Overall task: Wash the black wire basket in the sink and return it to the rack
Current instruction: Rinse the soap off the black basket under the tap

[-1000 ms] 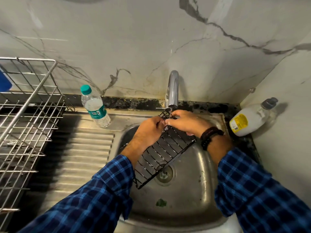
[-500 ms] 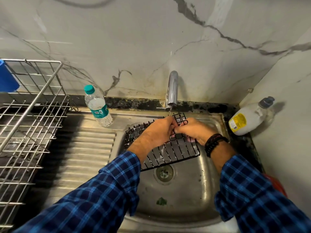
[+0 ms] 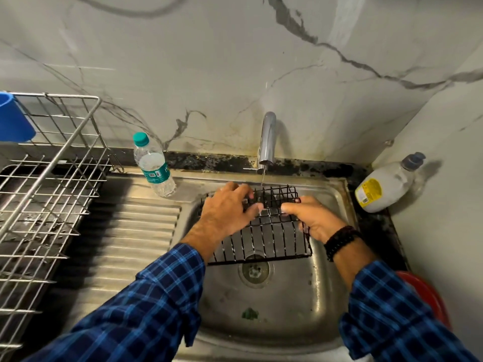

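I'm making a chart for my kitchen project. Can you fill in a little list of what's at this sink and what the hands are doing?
place: steel sink under a marble wall
item washed: black wire basket, held over the drain
left hand: fingers spread on the basket's top
right hand: grip closed on the basket's right side
tap: thin stream running onto the basket
rack: metal, left of the sink
bottles: water bottle left of tap; soap bottle in right corner
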`<state>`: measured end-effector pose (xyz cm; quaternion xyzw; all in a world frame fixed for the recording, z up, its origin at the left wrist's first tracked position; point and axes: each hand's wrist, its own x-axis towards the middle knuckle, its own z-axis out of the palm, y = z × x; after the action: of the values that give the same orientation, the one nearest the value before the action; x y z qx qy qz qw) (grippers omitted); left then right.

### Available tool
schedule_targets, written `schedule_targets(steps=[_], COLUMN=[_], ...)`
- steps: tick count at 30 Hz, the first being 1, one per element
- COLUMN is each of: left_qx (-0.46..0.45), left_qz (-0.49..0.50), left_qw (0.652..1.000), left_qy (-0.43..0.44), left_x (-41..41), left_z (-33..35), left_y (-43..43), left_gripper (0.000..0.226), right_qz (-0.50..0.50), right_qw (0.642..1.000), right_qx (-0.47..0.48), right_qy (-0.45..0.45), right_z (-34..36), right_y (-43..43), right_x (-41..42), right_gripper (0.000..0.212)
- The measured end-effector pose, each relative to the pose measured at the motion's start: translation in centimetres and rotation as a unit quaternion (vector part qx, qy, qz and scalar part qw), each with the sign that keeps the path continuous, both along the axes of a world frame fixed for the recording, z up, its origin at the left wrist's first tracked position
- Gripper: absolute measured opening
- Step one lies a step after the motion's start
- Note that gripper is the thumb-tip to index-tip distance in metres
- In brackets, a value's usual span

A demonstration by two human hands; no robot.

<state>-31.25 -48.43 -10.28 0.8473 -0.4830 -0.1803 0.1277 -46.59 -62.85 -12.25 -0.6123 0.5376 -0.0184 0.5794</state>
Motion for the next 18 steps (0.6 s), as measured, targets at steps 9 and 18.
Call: schedule_targets(steps=[9,18], left_qx=[-0.021,0.118], left_qz=[-0.051,0.011], left_qw=[0.998,0.993], left_qy=[-0.005,0.017], left_x=[1.9,-0.4], left_z=[1.1,1.3], left_y=[0.3,-0.9], left_gripper=[0.030,0.041], right_qz=[-0.055,-0.036], right_qw=[0.997,0.996], right_qx=[-0.011,-0.076], right_qy=[-0.048,-0.042], right_z=[0.0,-0.3], right_y=[-1.9,-0.6], right_x=[-1.8,-2.5], right_gripper=[0.034,0.047])
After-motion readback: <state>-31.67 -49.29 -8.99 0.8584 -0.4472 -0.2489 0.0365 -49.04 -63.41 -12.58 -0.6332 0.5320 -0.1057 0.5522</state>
